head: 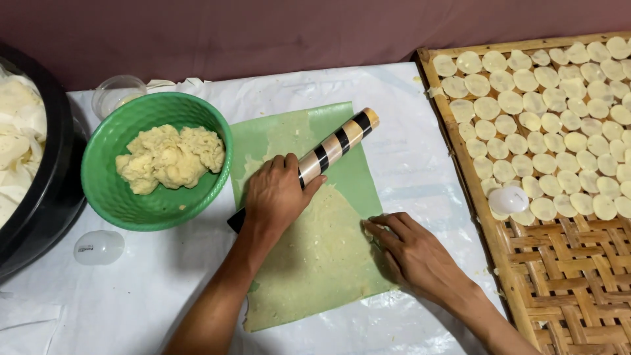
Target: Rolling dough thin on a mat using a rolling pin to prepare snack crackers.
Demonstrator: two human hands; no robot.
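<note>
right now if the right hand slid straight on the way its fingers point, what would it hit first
Probably the left hand on the striped rolling pin: the right hand points up-left across the flattened dough sheet, with only dough between them.

Black-and-tan striped rolling pin, pale green sheet, bright green bowl — cream-yellow dough, white table cover
</note>
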